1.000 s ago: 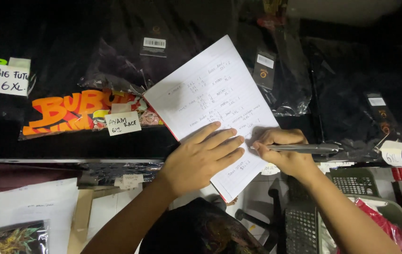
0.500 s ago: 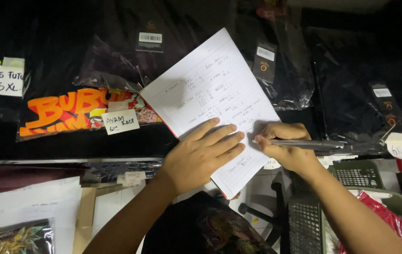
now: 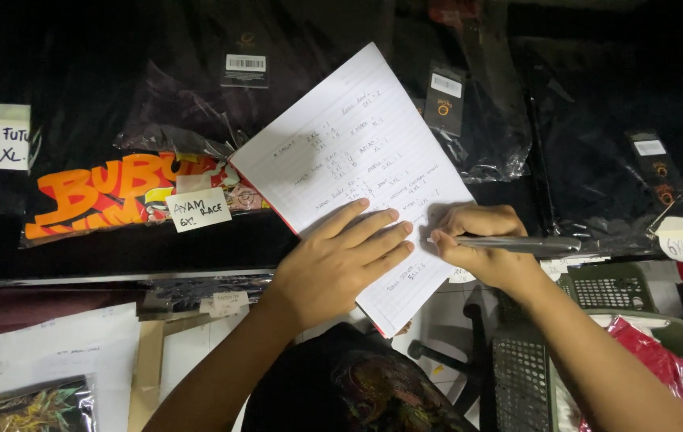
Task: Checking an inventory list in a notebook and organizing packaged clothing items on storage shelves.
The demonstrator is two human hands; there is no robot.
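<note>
A white lined notebook page (image 3: 349, 160) with handwriting lies tilted on top of bagged dark shirts. My left hand (image 3: 341, 260) rests flat on its lower part, fingers spread toward the right, pressing it down. My right hand (image 3: 481, 244) grips a grey pen (image 3: 521, 244) that lies nearly level, its tip on the page's right edge close to my left fingertips. The two hands are almost touching.
Black shirts in clear plastic bags (image 3: 221, 88) fill the shelf, one with an orange print (image 3: 109, 192) and white paper size labels (image 3: 197, 210). More labelled bags (image 3: 653, 168) lie right. Below are green plastic baskets (image 3: 609, 292), a red bag (image 3: 653, 360), papers (image 3: 69, 352) and a chair base (image 3: 437, 352).
The view has shifted slightly; both hands stay on the page, and my right hand with the pen has edged a little along the page's right side.
</note>
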